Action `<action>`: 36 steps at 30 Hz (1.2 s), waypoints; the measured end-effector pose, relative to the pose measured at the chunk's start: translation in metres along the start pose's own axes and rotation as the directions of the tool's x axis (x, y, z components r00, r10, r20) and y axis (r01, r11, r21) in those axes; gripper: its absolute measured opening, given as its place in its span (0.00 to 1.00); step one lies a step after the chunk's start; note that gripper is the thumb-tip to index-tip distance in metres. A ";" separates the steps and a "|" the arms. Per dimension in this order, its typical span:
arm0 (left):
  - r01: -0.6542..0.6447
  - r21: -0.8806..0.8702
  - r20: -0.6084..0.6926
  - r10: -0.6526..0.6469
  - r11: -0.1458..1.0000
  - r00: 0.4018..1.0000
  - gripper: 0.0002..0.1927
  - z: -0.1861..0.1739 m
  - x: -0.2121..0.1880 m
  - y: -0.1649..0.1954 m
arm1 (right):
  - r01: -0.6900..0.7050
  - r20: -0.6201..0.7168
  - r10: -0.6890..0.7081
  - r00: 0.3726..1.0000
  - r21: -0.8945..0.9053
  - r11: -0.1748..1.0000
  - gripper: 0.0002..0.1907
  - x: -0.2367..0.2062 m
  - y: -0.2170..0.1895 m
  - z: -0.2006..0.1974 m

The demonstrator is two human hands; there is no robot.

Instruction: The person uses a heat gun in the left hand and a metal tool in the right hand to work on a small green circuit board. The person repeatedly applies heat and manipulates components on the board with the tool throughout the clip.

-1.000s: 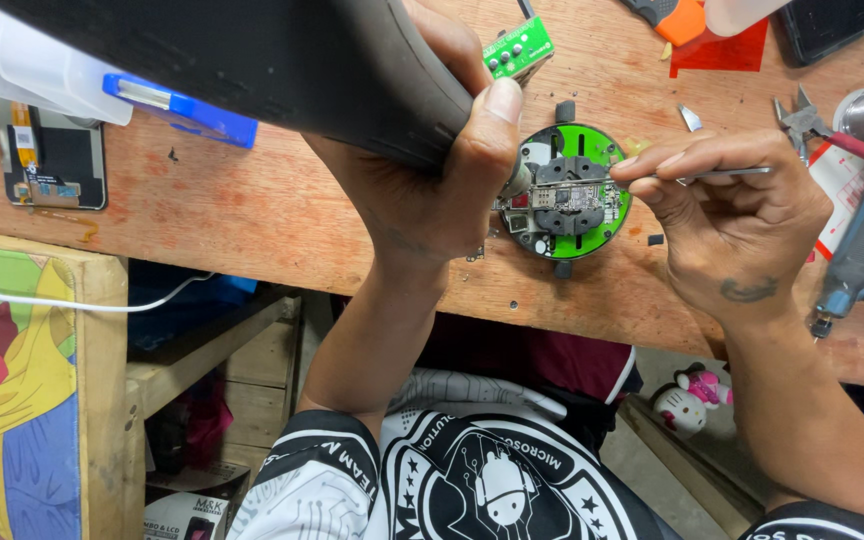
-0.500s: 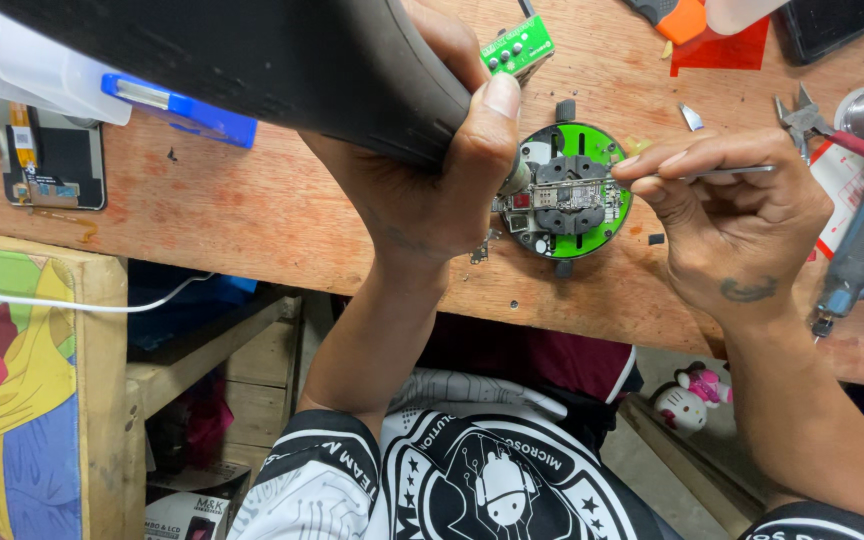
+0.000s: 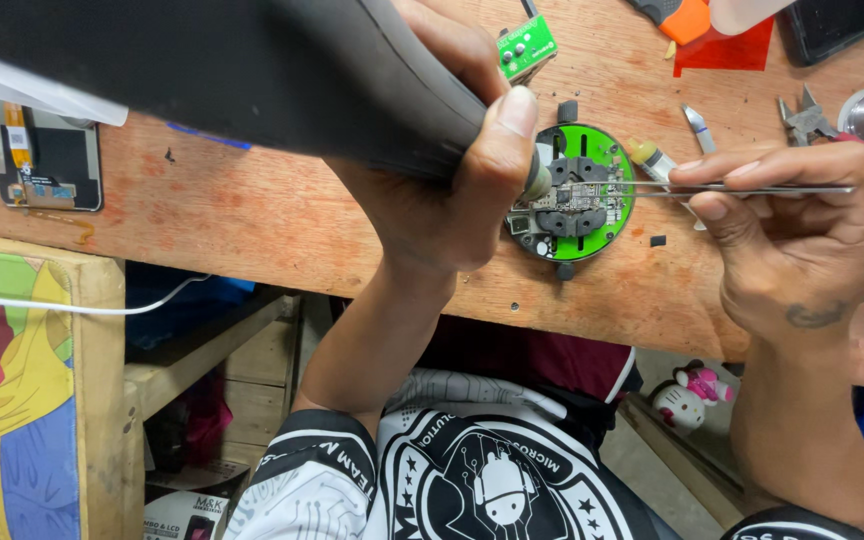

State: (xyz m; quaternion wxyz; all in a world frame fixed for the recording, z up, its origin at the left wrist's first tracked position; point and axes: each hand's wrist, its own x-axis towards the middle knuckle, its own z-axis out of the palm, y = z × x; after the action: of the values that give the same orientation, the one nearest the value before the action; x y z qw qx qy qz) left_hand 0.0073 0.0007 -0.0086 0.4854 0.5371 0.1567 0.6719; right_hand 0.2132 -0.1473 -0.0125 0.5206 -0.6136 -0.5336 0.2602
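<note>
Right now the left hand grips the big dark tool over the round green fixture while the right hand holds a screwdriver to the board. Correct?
Not quite. In the head view the right hand holds thin metal tweezers, not a screwdriver. The rest stands: left hand, dark tool, green fixture.

The dark tool [image 3: 252,80] runs off the top edge; its nozzle tip hides behind the thumb beside the green round holder [image 3: 607,215]; the tiny board parts there are unreadable.

head cam | looks steeply down — close over wooden bench [image 3: 252,220] (sole view) | near edge toward wearer
</note>
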 end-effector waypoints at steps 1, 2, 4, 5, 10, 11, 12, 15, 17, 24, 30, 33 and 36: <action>-0.012 0.018 0.012 0.011 1.000 1.000 0.09 0.001 0.000 0.001 | -0.007 0.003 0.007 1.000 -0.013 1.000 0.14 -0.002 0.001 -0.001; -0.019 0.047 0.028 0.018 0.999 0.999 0.08 0.002 0.000 0.004 | -0.016 0.009 0.017 1.000 -0.040 0.999 0.14 -0.005 0.001 -0.001; -0.026 0.101 0.061 0.020 0.995 0.998 0.07 0.004 -0.001 0.009 | -0.022 0.012 0.022 1.000 -0.059 0.998 0.14 -0.007 0.002 -0.001; -0.026 0.126 0.078 0.016 0.992 0.997 0.07 0.005 -0.001 0.011 | -0.017 0.008 0.018 1.000 -0.052 0.999 0.14 -0.008 0.003 -0.002; -0.001 0.164 0.117 -0.019 0.986 0.993 0.07 0.009 0.001 0.013 | -0.028 -0.028 0.027 0.999 -0.014 1.000 0.14 -0.010 0.008 -0.004; -0.050 0.159 0.127 0.030 0.986 0.991 0.07 0.008 0.002 0.011 | -0.039 -0.033 0.039 0.999 -0.018 0.999 0.14 -0.010 0.009 -0.004; -0.072 0.158 0.132 0.051 0.985 0.990 0.07 0.008 0.003 0.011 | -0.041 -0.035 0.040 0.999 -0.019 0.999 0.14 -0.010 0.010 -0.004; -0.084 0.158 0.129 0.064 0.984 0.990 0.08 0.007 0.004 0.010 | -0.028 -0.033 0.027 0.999 -0.023 0.999 0.14 -0.008 0.012 -0.003; -0.070 0.144 0.113 0.053 0.987 0.992 0.08 0.008 0.003 0.010 | -0.020 -0.031 0.019 0.999 -0.028 0.999 0.14 -0.006 0.012 -0.002; -0.045 0.127 0.092 0.033 0.991 0.995 0.07 0.009 0.003 0.010 | 0.034 0.022 -0.032 0.999 -0.115 0.993 0.13 0.001 0.009 0.000; -0.032 0.128 0.090 0.020 0.991 0.996 0.08 0.009 0.003 0.010 | 0.024 0.018 -0.022 1.000 -0.078 0.997 0.13 0.001 0.011 0.002; -0.044 0.129 0.093 0.032 0.991 0.995 0.08 0.008 0.004 0.009 | 0.030 0.017 -0.029 0.999 -0.076 0.997 0.13 0.001 0.011 0.003; -0.056 0.121 0.093 0.045 0.991 0.995 0.08 0.008 0.004 0.009 | 0.068 0.034 -0.064 0.997 -0.108 0.992 0.12 0.003 0.011 0.002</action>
State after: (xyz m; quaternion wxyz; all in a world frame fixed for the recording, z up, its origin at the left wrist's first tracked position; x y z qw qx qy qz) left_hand 0.0108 -0.0029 0.0030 0.4406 0.5995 0.1625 0.6481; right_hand 0.2163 -0.1431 -0.0224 0.4862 -0.6191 -0.5751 0.2226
